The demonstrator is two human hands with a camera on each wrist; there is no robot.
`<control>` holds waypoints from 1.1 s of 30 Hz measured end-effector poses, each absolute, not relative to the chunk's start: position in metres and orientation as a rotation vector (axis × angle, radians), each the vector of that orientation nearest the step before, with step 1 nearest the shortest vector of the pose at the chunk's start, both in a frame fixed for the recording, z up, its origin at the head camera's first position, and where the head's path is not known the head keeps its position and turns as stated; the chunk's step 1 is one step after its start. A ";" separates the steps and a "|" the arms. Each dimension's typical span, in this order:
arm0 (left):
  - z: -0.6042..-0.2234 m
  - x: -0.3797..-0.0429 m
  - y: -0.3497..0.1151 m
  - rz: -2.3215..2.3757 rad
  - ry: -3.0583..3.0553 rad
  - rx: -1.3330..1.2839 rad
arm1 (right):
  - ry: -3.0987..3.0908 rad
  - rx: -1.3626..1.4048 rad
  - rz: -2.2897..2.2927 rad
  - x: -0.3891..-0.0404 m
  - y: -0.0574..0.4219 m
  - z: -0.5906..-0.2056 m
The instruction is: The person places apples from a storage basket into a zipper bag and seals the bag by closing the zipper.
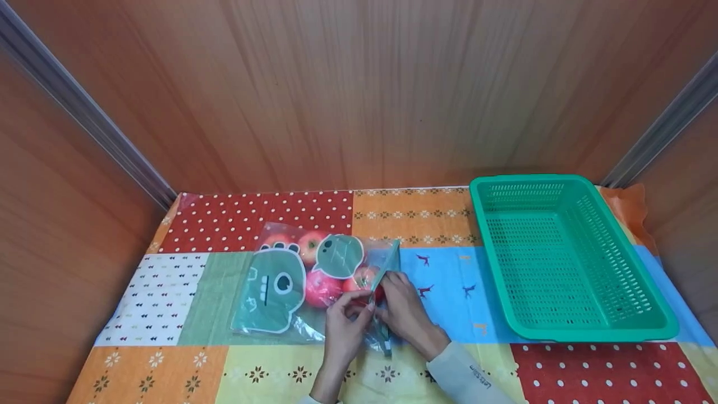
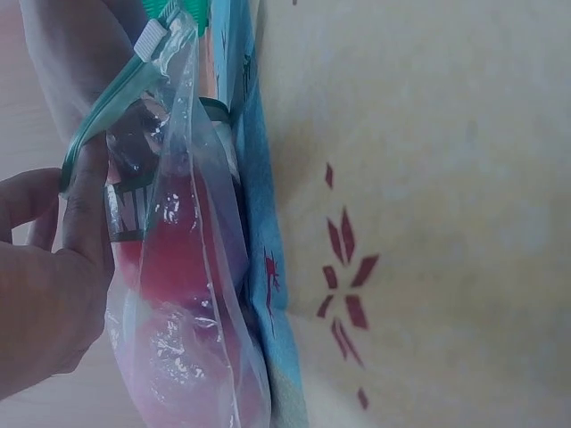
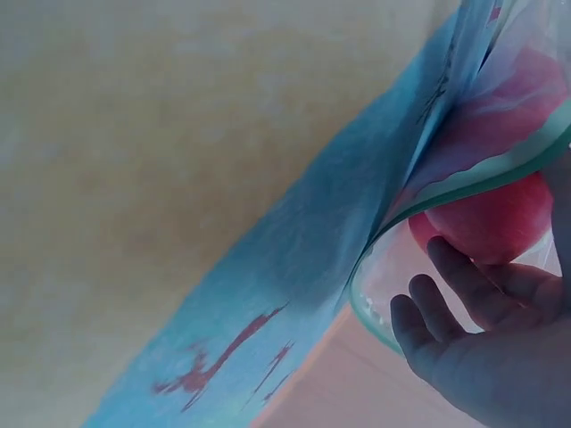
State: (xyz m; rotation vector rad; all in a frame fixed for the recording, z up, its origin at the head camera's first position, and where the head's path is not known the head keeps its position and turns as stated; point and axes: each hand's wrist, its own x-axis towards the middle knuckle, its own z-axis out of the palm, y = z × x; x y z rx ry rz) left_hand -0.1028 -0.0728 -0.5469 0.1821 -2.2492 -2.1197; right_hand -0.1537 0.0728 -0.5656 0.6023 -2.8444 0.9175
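Note:
A clear zip bag [image 1: 314, 331] with green cartoon prints and a green zip strip lies on the patterned cloth. Several red apples [image 1: 323, 287] sit inside it. At the bag's right end my left hand [image 1: 344, 324] pinches the strip between thumb and fingers; a white slider [image 2: 151, 41] sits farther along it. My right hand [image 1: 405, 308] grips the strip's other side, its pinch largely hidden. In the right wrist view its other fingers [image 3: 464, 285] hang loosely bent before the parted bag mouth, close to an apple [image 3: 495, 218].
A green plastic basket [image 1: 493, 264] with slotted walls stands on the right of the patchwork cloth [image 1: 280, 373]. Wood-grain panels [image 1: 359, 95] enclose the table at the back and both sides. An orange cloth edge [image 1: 627, 205] bunches up behind the basket.

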 end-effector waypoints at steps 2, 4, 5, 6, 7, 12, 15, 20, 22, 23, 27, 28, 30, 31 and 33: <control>-0.547 -0.102 -0.073 -2.124 -2.251 0.177 | -2.840 0.593 0.929 -0.152 0.076 -0.566; -0.548 -0.102 -0.073 -2.122 -2.253 0.168 | -2.820 0.577 0.933 -0.150 0.081 -0.565; -0.548 -0.102 -0.073 -2.121 -2.252 0.164 | -2.799 0.564 0.941 -0.150 0.084 -0.564; -0.547 -0.102 -0.073 -2.119 -2.252 0.160 | -2.777 0.540 0.958 -0.150 0.087 -0.562; -0.547 -0.102 -0.073 -2.112 -2.255 0.155 | -2.749 0.513 0.978 -0.150 0.089 -0.560; -0.546 -0.102 -0.074 -2.095 -2.264 0.143 | -2.613 0.374 1.051 -0.157 0.101 -0.557; -0.545 -0.102 -0.074 -2.099 -2.260 0.152 | -2.577 0.341 1.040 -0.165 0.107 -0.559; -0.546 -0.101 -0.073 -2.087 -2.273 0.178 | -2.537 0.368 0.982 -0.179 0.112 -0.565; -0.546 -0.101 -0.073 -2.078 -2.283 0.183 | -2.527 0.376 0.987 -0.185 0.113 -0.566; -0.546 -0.101 -0.073 -2.072 -2.286 0.183 | -2.523 0.380 0.995 -0.188 0.113 -0.567; -0.546 -0.102 -0.072 -2.063 -2.291 0.188 | -2.509 0.415 0.999 -0.200 0.114 -0.567; -0.546 -0.102 -0.072 -2.060 -2.292 0.189 | -2.504 0.429 0.990 -0.202 0.114 -0.566; -0.546 -0.102 -0.073 -2.058 -2.298 0.196 | -2.495 0.458 0.962 -0.207 0.114 -0.565; -0.546 -0.102 -0.073 -2.056 -2.301 0.200 | -2.490 0.475 0.950 -0.209 0.114 -0.564; -0.545 -0.102 -0.073 -2.050 -2.312 0.209 | -2.482 0.501 0.926 -0.214 0.114 -0.564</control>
